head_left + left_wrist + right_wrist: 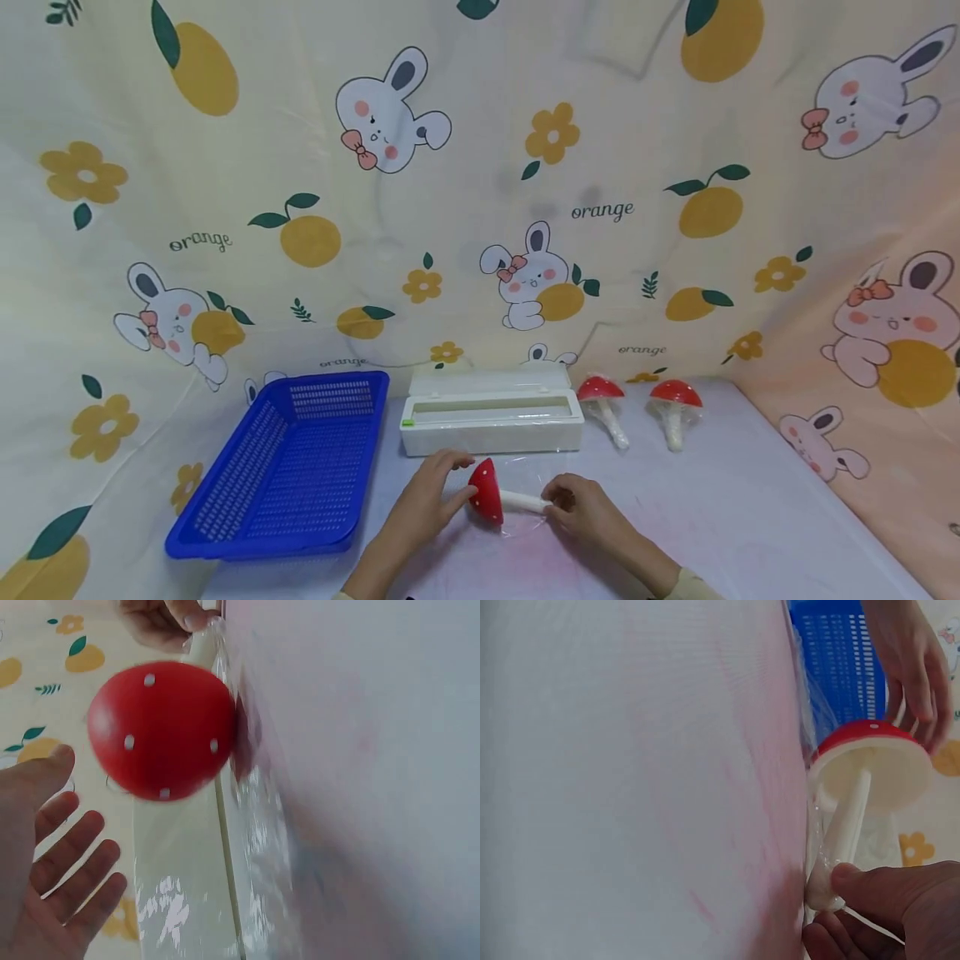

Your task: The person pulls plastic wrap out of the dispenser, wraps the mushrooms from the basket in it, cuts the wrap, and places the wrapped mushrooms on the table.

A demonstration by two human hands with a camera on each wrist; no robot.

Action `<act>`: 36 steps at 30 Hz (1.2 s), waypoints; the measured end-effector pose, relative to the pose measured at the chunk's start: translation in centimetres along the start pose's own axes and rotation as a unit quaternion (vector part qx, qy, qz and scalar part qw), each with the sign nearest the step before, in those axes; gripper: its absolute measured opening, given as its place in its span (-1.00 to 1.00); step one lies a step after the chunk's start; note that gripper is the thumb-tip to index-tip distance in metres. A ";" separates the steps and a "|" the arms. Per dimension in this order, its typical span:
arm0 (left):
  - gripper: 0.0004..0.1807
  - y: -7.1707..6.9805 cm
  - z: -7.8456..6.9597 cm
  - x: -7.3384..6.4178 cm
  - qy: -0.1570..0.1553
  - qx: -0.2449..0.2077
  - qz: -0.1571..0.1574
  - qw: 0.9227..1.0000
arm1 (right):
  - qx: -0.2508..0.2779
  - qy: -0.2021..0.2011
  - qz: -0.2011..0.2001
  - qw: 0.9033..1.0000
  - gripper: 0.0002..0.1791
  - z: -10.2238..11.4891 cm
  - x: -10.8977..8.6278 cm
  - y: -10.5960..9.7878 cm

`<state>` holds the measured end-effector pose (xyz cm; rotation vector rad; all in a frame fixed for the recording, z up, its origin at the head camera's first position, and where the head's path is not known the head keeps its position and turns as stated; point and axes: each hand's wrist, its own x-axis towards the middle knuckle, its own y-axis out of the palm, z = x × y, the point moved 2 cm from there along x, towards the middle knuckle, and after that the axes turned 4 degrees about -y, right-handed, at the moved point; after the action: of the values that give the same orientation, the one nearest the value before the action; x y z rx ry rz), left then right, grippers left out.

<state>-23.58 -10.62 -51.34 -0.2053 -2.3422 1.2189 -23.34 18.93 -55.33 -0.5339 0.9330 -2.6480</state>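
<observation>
A toy mushroom (pixel 488 493) with a white-dotted red cap and white stem lies sideways over a sheet of clear plastic wrap (pixel 525 527). My right hand (pixel 588 510) pinches the stem's end between thumb and fingers; some wrap is gathered there in the right wrist view, where the stem (pixel 851 817) and the cap's pale underside show. My left hand (pixel 427 498) is beside the red cap (pixel 161 731), its fingers spread and loosely bent, the thumb close to the cap. In the left wrist view a gap shows between these fingers (pixel 82 862) and the cap.
Behind the hands stands a long white plastic-wrap dispenser box (pixel 491 437) with its lid raised. A blue mesh basket (pixel 352 533) is at the left. Two film-wrapped toy mushrooms, one (pixel 600 388) beside the box and another (pixel 677 393) farther right, lie at the back. A patterned cloth hangs behind.
</observation>
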 end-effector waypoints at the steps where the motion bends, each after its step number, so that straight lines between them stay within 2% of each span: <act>1: -0.56 -0.3 0.3 -0.3 0.001 0.002 0.003 1.000 | -0.001 0.004 0.001 1.000 -0.84 -0.1 0.0 0.0; 3: -0.63 -0.8 0.7 -1.0 0.006 0.003 0.018 1.000 | -0.003 0.010 0.003 1.000 -0.84 -0.2 -0.1 -0.1; 5: -0.68 -1.2 1.1 -1.7 0.015 -0.002 0.046 0.999 | -0.003 0.011 0.001 1.000 -0.84 -0.2 -0.1 -0.3; 10: -0.64 -1.5 2.3 -3.5 0.043 0.006 0.125 0.991 | -0.001 0.018 0.000 1.000 -0.84 0.0 0.0 -0.4; 13: -0.64 -1.4 3.0 -4.3 0.045 0.015 0.150 0.988 | 0.003 0.028 0.001 1.000 -0.85 0.0 0.0 -0.5; 15: -0.68 -1.4 3.4 -4.6 0.030 0.015 0.160 0.987 | 0.007 0.032 0.003 0.999 -0.86 0.0 0.1 -0.5; 18: -0.75 -1.3 3.8 -4.9 0.018 0.020 0.156 0.987 | 0.014 0.033 0.006 0.999 -0.87 -0.1 0.1 -0.5; 24: -0.80 -1.2 3.9 -4.9 0.045 0.036 0.120 0.991 | 0.007 0.021 0.008 1.000 -0.88 -0.3 0.3 -0.4; 29: -0.79 -1.5 3.7 -4.5 0.010 0.030 0.127 0.991 | 0.006 0.017 0.012 1.000 -0.89 -0.3 0.5 -0.4; 32: -0.80 -1.8 3.3 -4.2 -0.009 0.016 0.116 0.993 | 0.006 0.019 0.019 1.000 -0.88 -0.3 0.6 -0.3; 34: -0.81 -2.0 3.1 -3.9 -0.010 0.013 0.104 0.994 | 0.004 0.021 0.022 1.000 -0.88 -0.4 0.6 -0.3; 36: -0.82 -2.2 2.8 -3.5 0.007 0.007 0.083 0.996 | 0.006 0.021 0.025 0.999 -0.88 -0.5 0.7 -0.3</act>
<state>-21.67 -15.17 -52.20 -0.4103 -2.3414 1.3059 -24.17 19.15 -55.30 -0.4485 0.9282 -2.6273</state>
